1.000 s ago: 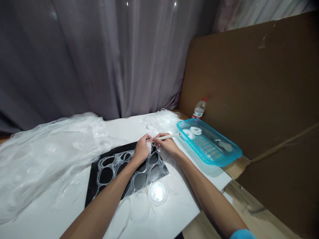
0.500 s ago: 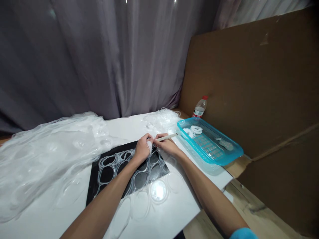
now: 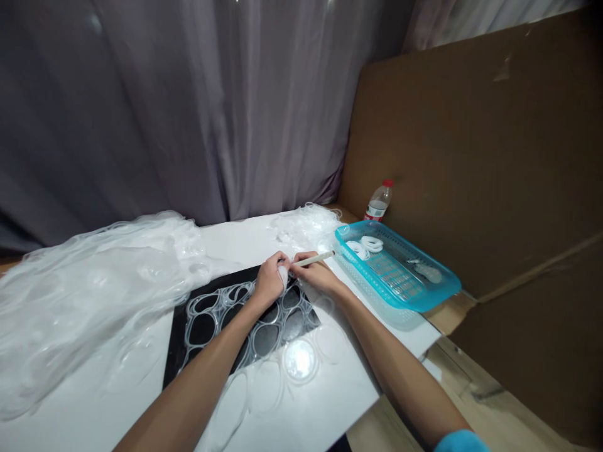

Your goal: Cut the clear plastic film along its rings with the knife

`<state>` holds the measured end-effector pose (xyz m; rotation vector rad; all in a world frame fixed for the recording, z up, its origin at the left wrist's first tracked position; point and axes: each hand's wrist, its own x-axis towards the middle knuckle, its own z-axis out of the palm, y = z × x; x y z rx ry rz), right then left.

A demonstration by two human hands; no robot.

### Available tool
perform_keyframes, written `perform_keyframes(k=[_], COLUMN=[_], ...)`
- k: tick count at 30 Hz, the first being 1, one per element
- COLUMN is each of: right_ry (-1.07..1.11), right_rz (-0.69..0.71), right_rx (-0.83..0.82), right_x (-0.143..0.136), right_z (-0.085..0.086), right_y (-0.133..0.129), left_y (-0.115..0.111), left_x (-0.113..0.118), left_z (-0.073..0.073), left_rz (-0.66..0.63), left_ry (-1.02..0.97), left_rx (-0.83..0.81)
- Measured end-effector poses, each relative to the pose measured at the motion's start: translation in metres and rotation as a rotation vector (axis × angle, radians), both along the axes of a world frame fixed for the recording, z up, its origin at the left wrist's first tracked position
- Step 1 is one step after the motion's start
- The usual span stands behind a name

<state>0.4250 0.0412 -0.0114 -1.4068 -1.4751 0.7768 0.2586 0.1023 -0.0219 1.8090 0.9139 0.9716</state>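
My right hand is closed round a slim white pen-like tool that slants up to the right; its working tip is hidden between my hands. Almost touching it, my left hand is closed on a small white soft-looking piece, partly covered by the fingers. Both hands are over the far edge of a translucent sheet of joined rings. Part of that sheet lies on a black mat, and its near rings extend onto the white table surface.
A big heap of translucent white sheets fills the left side. A smaller pile of clear scraps lies behind my hands. To the right stands a blue basket holding white rings, with a red-capped bottle behind it and a cardboard wall beyond.
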Motion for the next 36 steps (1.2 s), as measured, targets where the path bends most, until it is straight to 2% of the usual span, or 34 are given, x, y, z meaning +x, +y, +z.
perform_keyframes(k=[12, 21, 27, 32, 36], right_ry=[-0.033, -0.029, -0.067, -0.076, -0.065], right_rz=[0.029, 0.09, 0.078, 0.089, 0.046], right_rx=[0.02, 0.029, 0.023, 0.048, 0.023], right_x=[0.0, -0.002, -0.001, 0.0, 0.002], right_z=[0.002, 0.005, 0.006, 0.006, 0.003], right_y=[-0.001, -0.003, -0.004, -0.004, -0.003], left_y=[0.0, 0.004, 0.007, 0.005, 0.002], left_x=[0.0, 0.0, 0.002, 0.002, 0.002], left_z=[0.001, -0.006, -0.012, -0.007, -0.002], left_rz=[0.005, -0.017, -0.018, -0.008, -0.019], left_ry=[0.011, 0.05, 0.08, 0.055, 0.009], left_rx=[0.013, 0.038, 0.034, 0.002, -0.028])
